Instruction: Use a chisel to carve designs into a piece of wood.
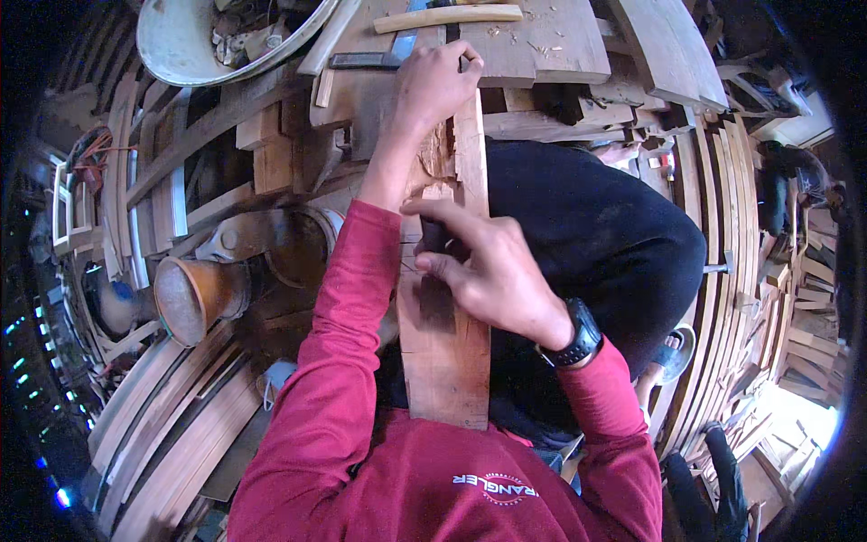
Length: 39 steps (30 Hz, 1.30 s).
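An upright-grained wooden plank runs from my lap away from me, with a rough, splintered recess toward its far end. At that far end, my left hand is curled closed around a small dark item I cannot make out. My right hand is over the plank's middle, index finger stretched out and thumb apart, with a dark shadowed area beneath it. Beyond my left hand lie a metal try square and a short pale strip on stacked boards.
A white basin of scraps sits upper left, above an orange-brown container. My dark-trousered leg is right of the plank. Long boards flank both sides; a hammer-like tool stands among them. Another person's dark-clothed legs show lower right.
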Tool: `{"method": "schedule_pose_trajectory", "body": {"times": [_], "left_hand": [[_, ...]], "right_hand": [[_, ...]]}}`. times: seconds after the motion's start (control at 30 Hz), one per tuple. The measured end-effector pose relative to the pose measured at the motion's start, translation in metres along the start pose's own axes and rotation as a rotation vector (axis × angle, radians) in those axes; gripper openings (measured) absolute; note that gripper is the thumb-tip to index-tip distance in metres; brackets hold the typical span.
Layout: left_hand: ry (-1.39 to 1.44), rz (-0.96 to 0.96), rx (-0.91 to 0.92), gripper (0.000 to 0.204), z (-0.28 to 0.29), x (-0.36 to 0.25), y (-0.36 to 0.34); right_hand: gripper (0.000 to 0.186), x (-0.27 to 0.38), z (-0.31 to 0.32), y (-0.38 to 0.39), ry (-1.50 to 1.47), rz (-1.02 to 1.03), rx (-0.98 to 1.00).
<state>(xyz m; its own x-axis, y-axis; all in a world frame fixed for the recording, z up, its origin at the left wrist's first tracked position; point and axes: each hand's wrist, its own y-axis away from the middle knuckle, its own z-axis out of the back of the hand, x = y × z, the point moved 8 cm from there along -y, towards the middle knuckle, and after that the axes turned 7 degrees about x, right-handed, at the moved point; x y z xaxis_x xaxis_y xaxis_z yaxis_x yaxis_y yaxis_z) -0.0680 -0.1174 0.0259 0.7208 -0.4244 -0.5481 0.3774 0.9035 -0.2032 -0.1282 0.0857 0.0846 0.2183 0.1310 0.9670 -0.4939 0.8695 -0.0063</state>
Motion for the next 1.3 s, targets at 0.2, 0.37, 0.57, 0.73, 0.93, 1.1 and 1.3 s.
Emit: {"method": "schedule_pose_trajectory", "body": {"times": [0.2,0.37,0.57,0.73,0.93,1.1,1.3], "left_hand": [[-0.018,0.018,0.004,0.024,0.001,-0.001,-0.001],[-0.033,-0.008,-0.010,0.022,0.001,-0.002,-0.003],[-0.053,0.045,0.029,0.021,-0.001,0.000,-0.002],[-0.017,0.071,0.044,0.021,0.001,-0.006,-0.001],[-0.007,0.048,0.039,0.021,-0.002,0.003,0.001],[-0.002,0.015,-0.009,0.020,-0.001,-0.002,-0.001],[-0.030,0.027,-0.013,0.021,0.004,-0.005,0.000]], "right_hand": [[0.044,-0.004,0.020,0.003,-0.013,-0.138,-0.194],[0.046,0.000,0.027,0.000,-0.018,0.018,-0.257],[0.052,-0.011,0.006,0.002,0.030,-0.017,-0.118],[0.048,-0.004,0.040,0.005,-0.008,-0.174,-0.336],[0.048,-0.002,0.010,0.001,0.054,-0.083,-0.094],[0.049,-0.008,0.031,0.006,-0.004,-0.158,-0.304],[0.049,-0.009,0.021,0.003,-0.016,-0.053,-0.232]]}}
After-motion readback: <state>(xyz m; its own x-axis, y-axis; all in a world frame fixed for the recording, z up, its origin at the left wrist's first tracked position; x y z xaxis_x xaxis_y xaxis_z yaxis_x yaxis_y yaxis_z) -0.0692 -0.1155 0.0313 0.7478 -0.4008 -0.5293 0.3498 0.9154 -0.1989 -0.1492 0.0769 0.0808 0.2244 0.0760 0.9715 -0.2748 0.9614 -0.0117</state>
